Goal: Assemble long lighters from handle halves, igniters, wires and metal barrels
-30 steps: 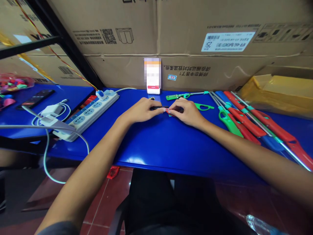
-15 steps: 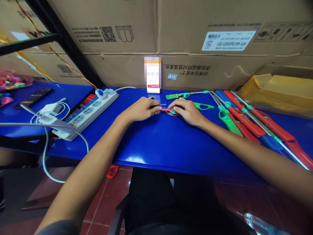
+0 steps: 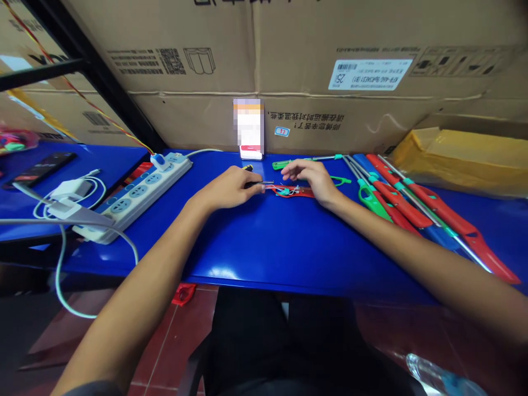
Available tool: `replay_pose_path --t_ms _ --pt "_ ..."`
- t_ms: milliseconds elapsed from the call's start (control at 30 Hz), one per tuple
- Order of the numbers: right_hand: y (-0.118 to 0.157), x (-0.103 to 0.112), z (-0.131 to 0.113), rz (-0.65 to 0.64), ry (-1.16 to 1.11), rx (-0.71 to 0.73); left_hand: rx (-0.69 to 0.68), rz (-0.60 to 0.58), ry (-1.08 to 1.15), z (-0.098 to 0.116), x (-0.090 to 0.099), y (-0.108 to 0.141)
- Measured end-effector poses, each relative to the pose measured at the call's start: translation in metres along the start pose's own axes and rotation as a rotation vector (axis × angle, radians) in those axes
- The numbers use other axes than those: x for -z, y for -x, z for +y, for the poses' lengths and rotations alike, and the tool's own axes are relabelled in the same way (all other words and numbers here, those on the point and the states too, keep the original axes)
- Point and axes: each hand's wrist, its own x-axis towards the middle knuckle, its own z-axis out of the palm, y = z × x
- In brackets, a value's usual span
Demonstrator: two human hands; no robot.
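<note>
My left hand [image 3: 231,188] is closed around a slim screwdriver [image 3: 267,182], its metal shaft pointing right and a black-and-yellow end showing above the knuckles. The fingertips also meet the left end of an opened red gas lighter [image 3: 305,192] lying on the blue table [image 3: 247,236]. Thin white wires and a teal part show inside its casing. Over the lighter's right end hovers my right hand [image 3: 318,180], fingers apart with nothing visible in them; whether its heel touches the casing I cannot tell. Just behind it lies an opened green lighter [image 3: 282,164], partly hidden by that hand.
Several red, green and blue lighters [image 3: 406,203] lie at the right, before a yellow-taped package [image 3: 457,162]. A phone [image 3: 251,129] leans on the cardboard box [image 3: 173,121] behind. To the left are a power strip [image 3: 136,195] and white cables [image 3: 61,253].
My right hand has lifted off the red lighter and its fingers have spread, exposing the wires. My left hand stays on the screwdriver. The whole view has shifted slightly.
</note>
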Motion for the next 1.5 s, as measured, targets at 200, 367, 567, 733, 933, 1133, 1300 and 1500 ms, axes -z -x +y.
replay_pose_path --t_ms 200,367,567,733,933,1133,1300,1500 --pt "-0.005 0.013 -0.002 0.143 -0.015 0.019 -0.061 0.135 -0.007 0.006 -0.009 -0.004" --pt "-0.009 0.017 0.000 -0.079 0.087 -0.041 -0.046 0.212 -0.002 0.002 -0.019 -0.009" --pt "0.004 0.036 -0.013 -0.188 0.313 0.017 -0.056 0.122 0.010 -0.002 -0.020 -0.014" --pt "0.030 0.043 -0.016 -0.261 0.692 0.205 -0.004 -0.077 -0.009 0.001 -0.004 -0.032" --pt "0.033 0.040 -0.005 -0.254 0.738 0.222 0.153 -0.303 0.010 0.009 0.017 -0.064" --pt "0.037 0.037 -0.002 -0.174 0.683 0.233 0.077 -0.298 0.106 0.007 0.010 -0.061" --pt "0.038 0.036 0.001 -0.164 0.677 0.240 -0.007 -0.175 0.070 0.004 -0.004 -0.051" --pt "0.038 0.038 0.003 -0.171 0.646 0.223 -0.064 -0.036 0.047 0.013 -0.018 -0.053"
